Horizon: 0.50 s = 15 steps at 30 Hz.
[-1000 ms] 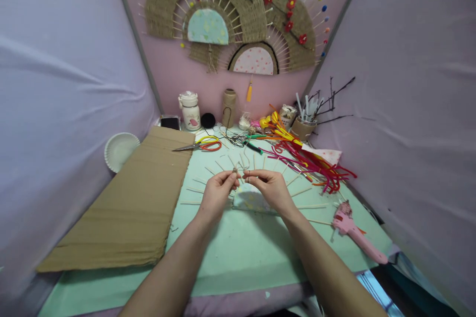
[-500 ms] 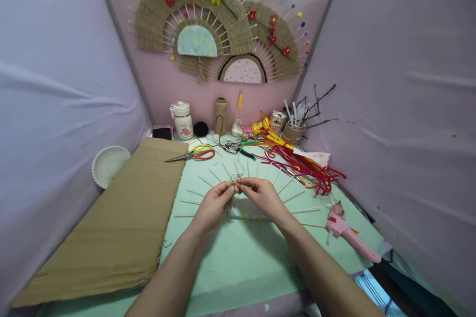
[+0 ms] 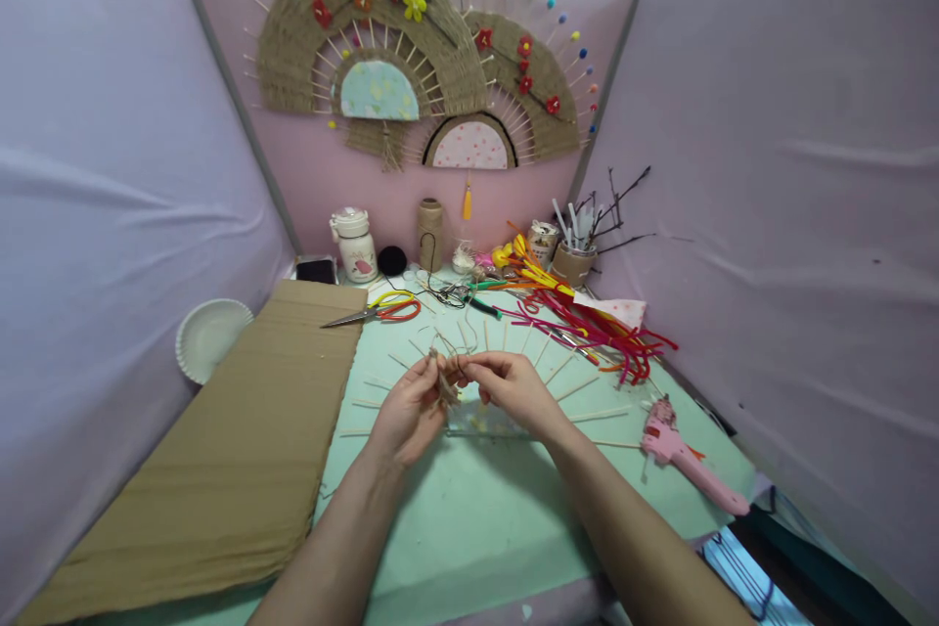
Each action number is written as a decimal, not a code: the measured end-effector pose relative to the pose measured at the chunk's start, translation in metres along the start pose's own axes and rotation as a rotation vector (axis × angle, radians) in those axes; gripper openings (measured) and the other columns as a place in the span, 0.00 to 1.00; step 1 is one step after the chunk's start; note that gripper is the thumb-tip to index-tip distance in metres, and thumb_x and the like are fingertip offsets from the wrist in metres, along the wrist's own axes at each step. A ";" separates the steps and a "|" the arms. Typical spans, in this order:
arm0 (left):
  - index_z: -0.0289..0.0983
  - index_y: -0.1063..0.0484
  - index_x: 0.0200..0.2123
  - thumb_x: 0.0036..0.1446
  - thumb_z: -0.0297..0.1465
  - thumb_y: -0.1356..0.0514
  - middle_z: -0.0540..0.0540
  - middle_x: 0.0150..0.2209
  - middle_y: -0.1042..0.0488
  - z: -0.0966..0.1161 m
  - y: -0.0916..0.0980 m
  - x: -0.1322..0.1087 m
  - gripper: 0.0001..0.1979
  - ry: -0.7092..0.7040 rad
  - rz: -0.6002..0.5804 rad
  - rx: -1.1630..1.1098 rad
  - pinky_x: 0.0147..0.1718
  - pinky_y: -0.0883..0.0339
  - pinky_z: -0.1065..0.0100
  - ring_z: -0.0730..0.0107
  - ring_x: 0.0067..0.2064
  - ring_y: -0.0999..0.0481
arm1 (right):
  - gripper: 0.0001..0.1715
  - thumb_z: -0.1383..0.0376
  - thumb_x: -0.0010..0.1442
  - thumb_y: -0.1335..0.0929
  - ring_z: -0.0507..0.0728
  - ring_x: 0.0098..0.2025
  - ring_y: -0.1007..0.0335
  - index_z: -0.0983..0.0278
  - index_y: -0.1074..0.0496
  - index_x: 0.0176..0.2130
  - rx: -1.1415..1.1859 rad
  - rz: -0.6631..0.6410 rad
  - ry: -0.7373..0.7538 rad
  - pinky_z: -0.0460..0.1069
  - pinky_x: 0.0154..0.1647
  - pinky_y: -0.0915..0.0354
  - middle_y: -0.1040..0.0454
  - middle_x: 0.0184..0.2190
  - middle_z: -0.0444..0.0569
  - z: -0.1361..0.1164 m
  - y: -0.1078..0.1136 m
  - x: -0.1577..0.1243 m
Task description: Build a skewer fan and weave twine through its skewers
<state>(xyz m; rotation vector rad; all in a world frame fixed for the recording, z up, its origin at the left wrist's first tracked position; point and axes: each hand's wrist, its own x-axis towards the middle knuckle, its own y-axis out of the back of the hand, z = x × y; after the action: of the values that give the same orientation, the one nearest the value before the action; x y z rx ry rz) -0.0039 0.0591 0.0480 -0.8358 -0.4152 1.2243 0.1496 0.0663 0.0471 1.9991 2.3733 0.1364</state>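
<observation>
My left hand (image 3: pixel 409 413) is closed on a small bundle of brown twine (image 3: pixel 446 389). Close against it, my right hand (image 3: pixel 508 385) pinches a thin strand at the bundle's upper end; the fingertips hide part of it. Loose twine trails up behind the fingers. Below both hands lies a half-round base with pale patterned fabric (image 3: pixel 480 419), partly covered by my hands. Thin wooden sticks (image 3: pixel 578 389) fan out from it across the table.
Scissors (image 3: pixel 378 310) rest by a cardboard sheet (image 3: pixel 220 450) on the left. A pink glue gun (image 3: pixel 686 460) lies at right, near red pipe cleaners (image 3: pixel 579 328). At the back stand a twine spool (image 3: pixel 429 235) and a white jar (image 3: pixel 355 246). Finished fans (image 3: pixel 378 29) hang behind.
My left hand has turned, palm more upward, and shifted slightly left, bringing the twine bundle into clearer view. My right hand stays close, still pinching. The whole view has shifted slightly.
</observation>
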 end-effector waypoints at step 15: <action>0.34 0.29 0.28 0.50 0.30 0.33 0.41 0.41 0.22 0.008 -0.007 -0.008 0.08 0.030 -0.002 0.025 0.32 0.35 0.75 0.72 0.37 0.25 | 0.25 0.48 0.58 0.40 0.45 0.14 0.50 0.66 0.31 0.33 -0.088 0.006 -0.019 0.43 0.13 0.54 0.26 0.24 0.49 0.001 0.022 0.048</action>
<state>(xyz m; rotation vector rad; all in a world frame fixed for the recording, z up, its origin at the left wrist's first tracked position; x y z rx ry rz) -0.0071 0.0540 0.0591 -0.8313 -0.3754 1.2112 0.1633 0.1169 0.0495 1.9603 2.3073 0.2167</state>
